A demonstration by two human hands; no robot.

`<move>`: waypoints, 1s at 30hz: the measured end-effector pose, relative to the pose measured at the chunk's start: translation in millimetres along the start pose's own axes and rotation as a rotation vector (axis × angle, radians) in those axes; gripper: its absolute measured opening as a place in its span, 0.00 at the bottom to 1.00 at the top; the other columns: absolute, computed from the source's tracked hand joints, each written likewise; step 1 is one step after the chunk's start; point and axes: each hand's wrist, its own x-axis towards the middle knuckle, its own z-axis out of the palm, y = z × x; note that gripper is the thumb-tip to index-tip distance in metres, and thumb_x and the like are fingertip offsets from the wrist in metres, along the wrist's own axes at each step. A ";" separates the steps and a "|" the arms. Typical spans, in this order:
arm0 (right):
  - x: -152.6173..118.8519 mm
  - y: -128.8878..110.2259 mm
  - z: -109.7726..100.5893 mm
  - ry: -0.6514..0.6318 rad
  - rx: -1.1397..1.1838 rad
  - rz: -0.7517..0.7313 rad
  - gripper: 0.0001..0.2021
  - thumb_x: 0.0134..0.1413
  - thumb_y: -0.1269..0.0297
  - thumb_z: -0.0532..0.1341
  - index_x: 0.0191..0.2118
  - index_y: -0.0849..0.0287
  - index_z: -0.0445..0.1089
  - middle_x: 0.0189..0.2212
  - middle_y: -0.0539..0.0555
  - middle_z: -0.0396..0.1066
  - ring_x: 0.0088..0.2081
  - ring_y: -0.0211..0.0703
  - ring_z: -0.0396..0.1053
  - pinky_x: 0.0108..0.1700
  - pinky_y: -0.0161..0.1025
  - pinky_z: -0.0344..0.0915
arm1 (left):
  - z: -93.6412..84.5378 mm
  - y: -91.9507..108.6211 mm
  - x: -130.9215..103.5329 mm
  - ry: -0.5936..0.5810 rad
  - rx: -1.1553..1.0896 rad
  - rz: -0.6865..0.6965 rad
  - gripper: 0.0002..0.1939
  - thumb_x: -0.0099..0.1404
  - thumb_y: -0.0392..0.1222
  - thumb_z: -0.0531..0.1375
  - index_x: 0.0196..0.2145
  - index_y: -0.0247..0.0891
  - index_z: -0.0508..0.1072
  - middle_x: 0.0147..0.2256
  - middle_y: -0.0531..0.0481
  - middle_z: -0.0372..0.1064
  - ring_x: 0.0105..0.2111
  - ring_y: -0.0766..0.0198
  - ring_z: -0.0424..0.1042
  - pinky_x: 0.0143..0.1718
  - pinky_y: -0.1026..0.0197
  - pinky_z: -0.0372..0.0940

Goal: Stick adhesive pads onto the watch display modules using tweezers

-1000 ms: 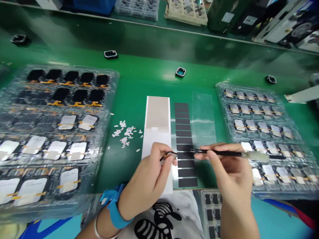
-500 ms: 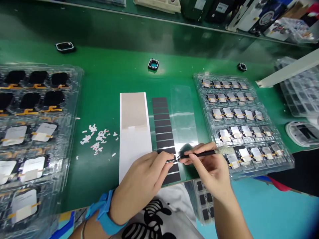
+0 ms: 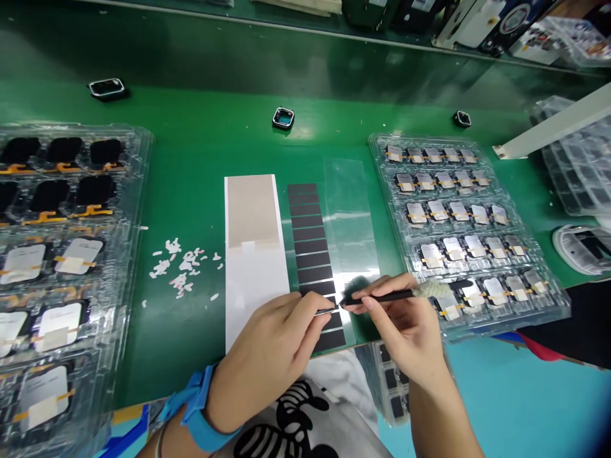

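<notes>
My left hand (image 3: 281,331) is closed, thumb and forefinger pinching a small thin dark piece (image 3: 325,312) over the strip of black rectangles (image 3: 311,245). In my right hand (image 3: 401,312) is a black pen-like tool (image 3: 389,296) with a pale wrapping (image 3: 431,289) round its shaft. The tool's tip meets or nearly meets the small piece. Left of the strip lies a white sheet (image 3: 255,286) with a beige upper part (image 3: 252,210). A clear film (image 3: 351,213) lies to the right of the strip.
Clear trays of screen parts stand at left (image 3: 143,165) and right (image 3: 529,213). White scraps (image 3: 181,280) are scattered left of the sheet. Three watch-like frames (image 3: 107,88) (image 3: 283,118) (image 3: 462,119) lie along the back. A white post (image 3: 548,130) rises at the right.
The view has shifted slightly, so the trays, sheet and frames sit a little differently. My hands keep nearly the same pose, with the tool's tip still at the small piece.
</notes>
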 end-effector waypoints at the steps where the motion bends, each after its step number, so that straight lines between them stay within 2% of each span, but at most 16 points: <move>1: 0.4 -0.1 0.1 -0.003 0.001 -0.006 0.04 0.63 0.71 0.62 0.41 0.55 0.69 0.37 0.50 0.68 0.36 0.39 0.79 0.39 0.39 0.82 | -0.1 0.1 0.1 -0.003 0.000 -0.003 0.05 0.76 0.36 0.51 0.46 0.42 0.65 0.37 0.51 0.75 0.35 0.59 0.75 0.34 0.57 0.68; 8: 0.7 -0.1 1.8 0.010 -0.018 -0.032 0.04 0.62 0.72 0.62 0.40 0.56 0.70 0.37 0.50 0.68 0.35 0.40 0.79 0.38 0.38 0.82 | -0.2 1.0 -0.5 -0.012 -0.011 -0.004 0.04 0.75 0.36 0.52 0.45 0.41 0.65 0.37 0.52 0.74 0.34 0.60 0.74 0.33 0.59 0.67; 12: 1.5 -0.4 1.9 0.032 0.083 -0.021 0.04 0.63 0.72 0.61 0.41 0.55 0.69 0.37 0.49 0.68 0.35 0.41 0.80 0.37 0.40 0.82 | -0.5 1.9 -0.1 -0.005 -0.029 -0.026 0.04 0.74 0.36 0.53 0.44 0.41 0.66 0.37 0.52 0.75 0.33 0.61 0.73 0.30 0.61 0.67; 14: 3.0 -2.8 1.5 0.057 0.130 -0.006 0.04 0.64 0.72 0.60 0.40 0.55 0.67 0.36 0.49 0.70 0.32 0.40 0.80 0.35 0.39 0.82 | -0.4 2.1 -0.1 0.014 -0.036 -0.044 0.04 0.73 0.35 0.55 0.44 0.41 0.68 0.36 0.52 0.75 0.32 0.62 0.73 0.30 0.61 0.66; 17: 3.9 -12.4 5.2 0.129 0.146 -0.046 0.05 0.64 0.72 0.61 0.39 0.55 0.66 0.33 0.49 0.73 0.31 0.39 0.79 0.32 0.35 0.80 | -0.8 2.4 -0.6 0.112 -0.067 -0.065 0.05 0.70 0.33 0.58 0.42 0.41 0.71 0.34 0.54 0.74 0.32 0.64 0.73 0.33 0.63 0.67; 20: 0.9 -27.4 20.1 0.218 0.180 -0.160 0.06 0.63 0.73 0.61 0.40 0.53 0.66 0.32 0.49 0.73 0.35 0.41 0.79 0.37 0.41 0.81 | -2.6 2.5 -1.5 0.215 -0.124 -0.085 0.08 0.70 0.34 0.59 0.44 0.42 0.74 0.33 0.54 0.74 0.31 0.66 0.73 0.34 0.65 0.68; 23: -3.0 -39.1 43.7 0.202 0.169 -0.285 0.09 0.62 0.75 0.60 0.42 0.52 0.64 0.34 0.50 0.75 0.39 0.47 0.79 0.44 0.53 0.81 | -4.8 2.0 -2.0 0.245 -0.164 -0.057 0.14 0.73 0.35 0.55 0.52 0.41 0.73 0.36 0.51 0.77 0.33 0.65 0.74 0.35 0.64 0.69; 26: -3.5 -42.3 64.1 0.187 0.130 -0.367 0.13 0.61 0.78 0.59 0.44 0.52 0.64 0.36 0.51 0.76 0.43 0.48 0.79 0.45 0.53 0.81 | -6.6 1.3 -2.6 0.264 -0.176 -0.046 0.19 0.73 0.33 0.51 0.59 0.38 0.68 0.43 0.47 0.77 0.39 0.63 0.75 0.37 0.63 0.70; 30: -1.3 -40.5 75.5 0.222 0.129 -0.408 0.14 0.61 0.80 0.58 0.45 0.52 0.63 0.37 0.51 0.76 0.44 0.46 0.79 0.45 0.51 0.82 | -8.6 1.9 -3.9 0.268 -0.180 -0.063 0.24 0.74 0.33 0.49 0.66 0.39 0.60 0.41 0.47 0.74 0.40 0.62 0.74 0.41 0.61 0.70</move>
